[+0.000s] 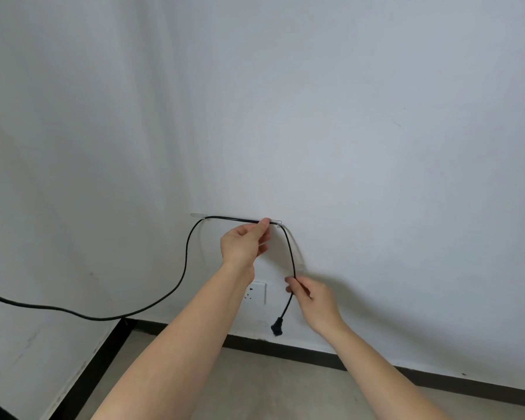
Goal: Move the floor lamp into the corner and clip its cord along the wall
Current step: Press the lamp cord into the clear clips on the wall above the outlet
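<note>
The white wall (346, 116) filled most of the view, meeting a second wall at a corner on the left, with a dark baseboard (315, 356) along the floor. The floor lamp itself was out of view, so whether it stood in the corner could not be told.

Its black cord (176, 286) came in from the left edge, sagged low, rose to the wall and ran level between 2 clear clips: the left clip (198, 215) and the right clip (275, 221). A 3rd clear clip seemed to sit lower, near (300, 265), but it was too faint to be sure.

The step in hand looked like the clipping stage, well along. The left hand (243, 244) was pinched on the cord right at the right clip, pressing it in. The right hand (312, 298) was closed on the hanging length below, keeping it taut.

Below that grip dangled 1 plug (276, 327), unplugged, just beside 1 white socket (256, 292).

The next move probably called for seating the vertical run, then bringing the plug to the socket without pulling the level stretch free.
</note>
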Tool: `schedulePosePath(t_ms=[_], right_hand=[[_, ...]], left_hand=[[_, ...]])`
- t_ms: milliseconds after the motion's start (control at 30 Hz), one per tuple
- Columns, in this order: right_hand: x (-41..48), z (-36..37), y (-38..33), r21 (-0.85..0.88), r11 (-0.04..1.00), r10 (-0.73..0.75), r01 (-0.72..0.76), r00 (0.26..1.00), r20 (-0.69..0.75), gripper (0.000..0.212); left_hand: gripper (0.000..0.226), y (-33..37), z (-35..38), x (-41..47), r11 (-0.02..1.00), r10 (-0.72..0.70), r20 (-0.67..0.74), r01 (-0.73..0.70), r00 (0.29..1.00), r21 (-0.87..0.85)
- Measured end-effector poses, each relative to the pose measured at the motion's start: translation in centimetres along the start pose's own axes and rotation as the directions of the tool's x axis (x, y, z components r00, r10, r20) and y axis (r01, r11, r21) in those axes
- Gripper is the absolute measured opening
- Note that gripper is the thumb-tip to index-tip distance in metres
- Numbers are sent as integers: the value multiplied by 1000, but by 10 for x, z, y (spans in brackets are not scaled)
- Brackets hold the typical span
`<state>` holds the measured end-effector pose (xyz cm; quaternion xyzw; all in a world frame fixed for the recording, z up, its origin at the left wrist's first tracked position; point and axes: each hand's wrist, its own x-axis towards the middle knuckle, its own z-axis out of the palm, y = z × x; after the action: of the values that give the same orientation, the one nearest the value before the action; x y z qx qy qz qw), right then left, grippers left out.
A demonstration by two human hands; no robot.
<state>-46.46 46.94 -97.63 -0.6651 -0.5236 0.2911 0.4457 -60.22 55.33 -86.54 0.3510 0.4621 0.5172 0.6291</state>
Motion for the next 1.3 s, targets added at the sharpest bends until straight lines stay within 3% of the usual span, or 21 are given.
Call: schedulePosePath(t_ms=[167,300,433,633,767,900,1300], right_hand=[[-16,-5,18,38,994,100,-102,994,53,22],[-19,-7,19,44,991,120,-122,991,61,23],[-20,-7,18,36,994,99,-102,992,83,25],[-20,-9,23,40,993,100,-107,983,157,27],[-21,-16,34,29,994,108,-109,994,31,24],[-21,-22,43,45,993,112,-110,993,-35,9],[-4,-30,50,-135,990,13,-35,988,-155,21]], left_hand=[[17,-6,-3,-1,996,68,18,-69,998,50],[21,-25,-10,-5,925,177,134,-211,975,315],[17,-44,-4,-12,828,59,300,-215,952,518],[16,-56,13,-5,856,88,225,-189,970,482],[19,-63,13,5,893,79,93,-112,993,436],[16,-76,9,8,945,35,48,-49,998,325],[15,-96,20,1,973,-37,-12,39,999,227]])
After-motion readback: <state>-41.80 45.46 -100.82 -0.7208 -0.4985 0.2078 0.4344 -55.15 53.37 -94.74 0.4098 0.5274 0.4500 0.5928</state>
